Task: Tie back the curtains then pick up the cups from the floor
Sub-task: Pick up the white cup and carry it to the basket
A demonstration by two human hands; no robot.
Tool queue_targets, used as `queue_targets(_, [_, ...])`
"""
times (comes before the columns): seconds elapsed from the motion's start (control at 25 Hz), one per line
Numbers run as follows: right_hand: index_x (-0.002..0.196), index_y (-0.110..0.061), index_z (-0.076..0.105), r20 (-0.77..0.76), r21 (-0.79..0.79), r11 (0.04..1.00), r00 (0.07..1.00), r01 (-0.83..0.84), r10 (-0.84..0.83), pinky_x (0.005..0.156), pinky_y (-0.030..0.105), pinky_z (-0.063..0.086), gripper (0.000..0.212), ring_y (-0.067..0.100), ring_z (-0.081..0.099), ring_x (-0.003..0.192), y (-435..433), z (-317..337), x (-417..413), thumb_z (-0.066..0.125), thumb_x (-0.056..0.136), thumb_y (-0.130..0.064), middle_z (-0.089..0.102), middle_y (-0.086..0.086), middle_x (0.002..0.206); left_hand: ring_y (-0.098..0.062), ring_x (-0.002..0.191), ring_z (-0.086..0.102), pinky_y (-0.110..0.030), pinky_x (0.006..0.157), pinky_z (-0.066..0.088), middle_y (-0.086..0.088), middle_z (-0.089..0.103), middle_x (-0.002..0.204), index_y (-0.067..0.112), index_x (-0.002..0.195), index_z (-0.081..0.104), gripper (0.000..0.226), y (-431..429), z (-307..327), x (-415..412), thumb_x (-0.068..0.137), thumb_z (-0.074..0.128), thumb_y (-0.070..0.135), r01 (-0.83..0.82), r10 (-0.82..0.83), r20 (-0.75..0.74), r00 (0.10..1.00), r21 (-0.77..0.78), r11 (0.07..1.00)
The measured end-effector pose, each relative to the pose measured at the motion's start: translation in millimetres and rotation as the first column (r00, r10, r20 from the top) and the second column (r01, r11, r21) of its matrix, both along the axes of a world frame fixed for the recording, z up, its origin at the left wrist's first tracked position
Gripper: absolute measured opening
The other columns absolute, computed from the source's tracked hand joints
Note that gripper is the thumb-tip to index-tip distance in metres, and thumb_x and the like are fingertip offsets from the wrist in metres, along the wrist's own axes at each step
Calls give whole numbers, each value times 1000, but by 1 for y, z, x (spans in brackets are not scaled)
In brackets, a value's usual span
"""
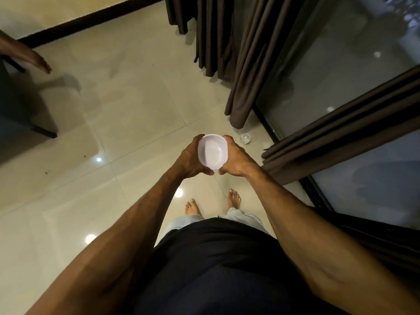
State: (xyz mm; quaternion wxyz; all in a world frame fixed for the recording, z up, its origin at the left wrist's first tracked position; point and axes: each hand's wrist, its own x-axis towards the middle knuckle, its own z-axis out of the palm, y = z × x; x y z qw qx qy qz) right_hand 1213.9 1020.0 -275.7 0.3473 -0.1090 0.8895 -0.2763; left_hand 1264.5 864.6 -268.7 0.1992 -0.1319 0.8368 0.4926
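Note:
A white plastic cup (212, 152) is held upright in front of me, its open mouth facing the camera. My left hand (189, 159) wraps its left side and my right hand (235, 159) grips its right side. A small clear cup (245, 138) lies on the pale tiled floor just beyond my right hand, near the curtain hem. Brown curtains hang along the glass door: one bunch (250, 71) straight ahead, another (341, 137) at the right, gathered and slanting.
My bare feet (213, 204) stand on the tiled floor (127, 105) below the cup. A dark piece of furniture (20, 110) stands at the left. Another person's bare foot (34, 57) shows at the upper left. The glass door (341, 64) fills the right.

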Motion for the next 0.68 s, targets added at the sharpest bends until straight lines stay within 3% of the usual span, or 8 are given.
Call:
queue_targets(0.08, [146, -23, 21, -9, -3, 999, 999, 48, -49, 102, 43, 48, 104, 27, 46, 125, 4, -1, 8, 85, 65, -9, 43, 7, 140, -24, 124, 51, -29, 99, 43, -9, 49, 139, 16, 147, 25, 112, 1, -3, -2, 56, 89, 7, 24, -24, 56, 998, -10, 1000])
queue_targets(0.16, [147, -23, 19, -12, -9, 996, 996, 85, -85, 105, 43, 45, 105, 27, 44, 128, 10, -2, 18, 85, 66, -11, 41, 7, 142, -23, 124, 50, -29, 99, 43, -9, 48, 140, 16, 147, 25, 112, 5, -7, 0, 56, 89, 6, 73, -73, 57, 996, -2, 997])
queue_targets(0.28, [148, -23, 19, -13, -10, 986, 986, 166, -166, 106, 45, 44, 108, 26, 44, 129, 20, -6, 37, 87, 64, -12, 41, 6, 142, -19, 115, 47, -20, 95, 44, -14, 46, 138, 3, 142, 27, 105, 12, -10, 8, 57, 89, 3, 200, -198, -53, 979, 38, 979])
queue_targets(0.36, [146, -24, 21, 2, -23, 965, 966, 260, -260, 104, 48, 46, 109, 26, 43, 128, 33, -7, 55, 88, 61, -11, 42, 5, 141, -15, 114, 43, -24, 95, 44, -13, 45, 136, 1, 138, 29, 106, 23, -12, 15, 52, 90, 11, 296, -290, -102, 952, 41, 954])
queue_targets(0.52, [145, -24, 23, 9, -59, 907, 909, 416, -417, 102, 50, 47, 109, 27, 43, 128, 67, -8, 92, 88, 59, -8, 43, 4, 140, -12, 112, 48, -3, 82, 42, -17, 45, 131, -6, 137, 29, 106, 56, -14, 29, 50, 90, 1, 443, -435, -107, 894, 70, 894])
queue_targets(0.6, [147, -22, 22, 8, -63, 884, 886, 463, -463, 106, 47, 44, 106, 26, 41, 131, 87, -6, 111, 87, 64, -10, 41, 5, 143, -4, 106, 51, -6, 80, 46, -7, 44, 127, -2, 139, 27, 110, 77, -14, 35, 50, 90, 5, 486, -480, -82, 874, 98, 868])
queue_targets(0.68, [149, -22, 22, 3, -67, 850, 852, 523, -524, 108, 46, 43, 105, 26, 41, 132, 114, -4, 136, 86, 67, -11, 40, 5, 145, -5, 107, 49, -18, 93, 44, 2, 43, 124, 9, 144, 26, 110, 108, -5, 46, 54, 88, 4, 513, -516, 13, 856, 96, 853])
